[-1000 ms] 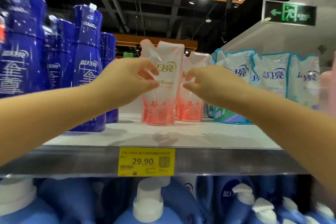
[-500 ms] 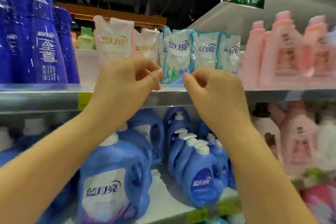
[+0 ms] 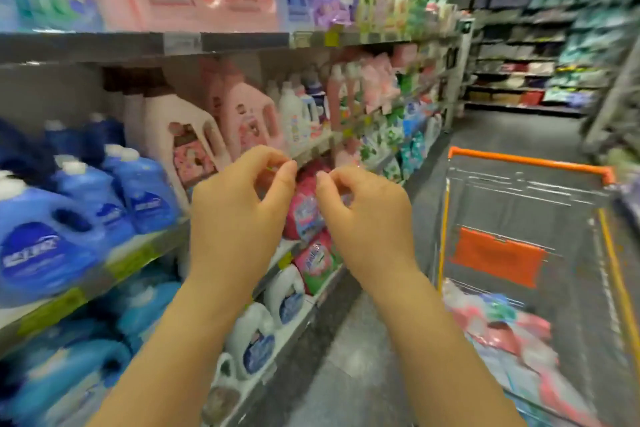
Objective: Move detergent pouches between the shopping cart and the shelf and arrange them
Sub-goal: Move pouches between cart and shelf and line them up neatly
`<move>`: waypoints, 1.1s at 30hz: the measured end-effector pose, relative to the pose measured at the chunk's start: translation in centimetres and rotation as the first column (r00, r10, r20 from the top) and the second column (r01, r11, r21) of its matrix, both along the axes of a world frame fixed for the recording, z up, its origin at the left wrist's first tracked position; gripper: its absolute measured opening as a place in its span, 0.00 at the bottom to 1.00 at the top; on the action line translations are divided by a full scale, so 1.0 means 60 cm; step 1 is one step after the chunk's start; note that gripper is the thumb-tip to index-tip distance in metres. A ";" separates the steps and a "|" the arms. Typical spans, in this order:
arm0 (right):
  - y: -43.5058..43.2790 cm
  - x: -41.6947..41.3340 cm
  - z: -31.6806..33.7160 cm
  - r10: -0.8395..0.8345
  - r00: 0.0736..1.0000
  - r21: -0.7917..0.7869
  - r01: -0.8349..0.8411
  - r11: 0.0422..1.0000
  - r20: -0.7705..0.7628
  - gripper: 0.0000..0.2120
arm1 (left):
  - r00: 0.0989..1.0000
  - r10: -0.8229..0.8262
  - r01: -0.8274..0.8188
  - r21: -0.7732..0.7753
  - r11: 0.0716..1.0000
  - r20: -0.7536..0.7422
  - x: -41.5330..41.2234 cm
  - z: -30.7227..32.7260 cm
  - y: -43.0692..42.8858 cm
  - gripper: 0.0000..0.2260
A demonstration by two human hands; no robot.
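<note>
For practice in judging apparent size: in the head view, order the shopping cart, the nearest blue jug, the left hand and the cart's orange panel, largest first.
1. shopping cart
2. blue jug and left hand: alike; the hand is nearer, so unranked
3. orange panel

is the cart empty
No, pink and blue pouches lie heaped in the near end of the cart.
</note>
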State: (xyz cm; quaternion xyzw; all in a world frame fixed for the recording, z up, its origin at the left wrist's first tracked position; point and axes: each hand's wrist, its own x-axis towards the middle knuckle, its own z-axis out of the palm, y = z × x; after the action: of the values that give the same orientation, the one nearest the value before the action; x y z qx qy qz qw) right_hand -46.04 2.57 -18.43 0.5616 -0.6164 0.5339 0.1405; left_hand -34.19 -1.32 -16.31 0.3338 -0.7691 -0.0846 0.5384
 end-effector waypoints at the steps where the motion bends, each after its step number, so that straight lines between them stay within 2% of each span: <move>1: 0.011 -0.036 -0.019 -0.062 0.998 0.015 0.062 0.998 0.019 0.16 | 0.999 -0.034 0.034 0.022 0.999 0.021 -0.042 -0.018 0.002 0.08; 5: 0.033 -0.165 -0.091 -0.265 0.963 0.138 0.256 0.957 0.054 0.15 | 0.981 -0.180 0.167 0.142 0.976 0.078 -0.192 -0.085 -0.002 0.07; 9: 0.037 -0.292 -0.147 -0.466 0.884 0.218 0.447 0.867 0.039 0.15 | 0.956 -0.281 0.247 0.278 0.928 0.088 -0.332 -0.150 -0.031 0.06; 13: 0.044 -0.417 -0.195 -0.574 0.814 0.392 0.501 0.772 0.090 0.18 | 0.912 -0.393 0.317 0.407 0.857 0.118 -0.465 -0.209 -0.058 0.06; 16: 0.057 -0.498 -0.235 -0.662 0.718 0.460 0.524 0.716 0.212 0.16 | 0.876 -0.456 0.344 0.463 0.817 0.154 -0.554 -0.252 -0.081 0.06; 21: 0.083 -0.595 -0.324 -0.771 0.533 0.646 0.459 0.610 0.350 0.10 | 0.833 -0.525 0.333 0.601 0.727 0.173 -0.684 -0.333 -0.089 0.04; 23: 0.093 -0.642 -0.367 -0.785 0.478 0.673 0.432 0.600 0.394 0.09 | 0.816 -0.550 0.322 0.651 0.687 0.177 -0.733 -0.373 -0.084 0.11; 27: 0.111 -0.753 -0.474 -0.827 0.389 0.738 0.394 0.548 0.406 0.16 | 0.783 -0.586 0.253 0.753 0.607 0.209 -0.831 -0.457 -0.064 0.25; 33: 0.145 -0.869 -0.607 -0.876 0.257 0.837 0.278 0.472 0.408 0.24 | 0.716 -0.646 0.094 0.881 0.464 0.264 -0.964 -0.600 -0.015 0.33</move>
State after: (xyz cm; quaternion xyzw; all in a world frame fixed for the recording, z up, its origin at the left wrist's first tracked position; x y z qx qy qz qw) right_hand -98.16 11.27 -54.82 -0.0402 -0.9077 0.3893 -0.1515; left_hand -92.01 -2.21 -52.29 0.3652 -0.8151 -0.4489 0.0288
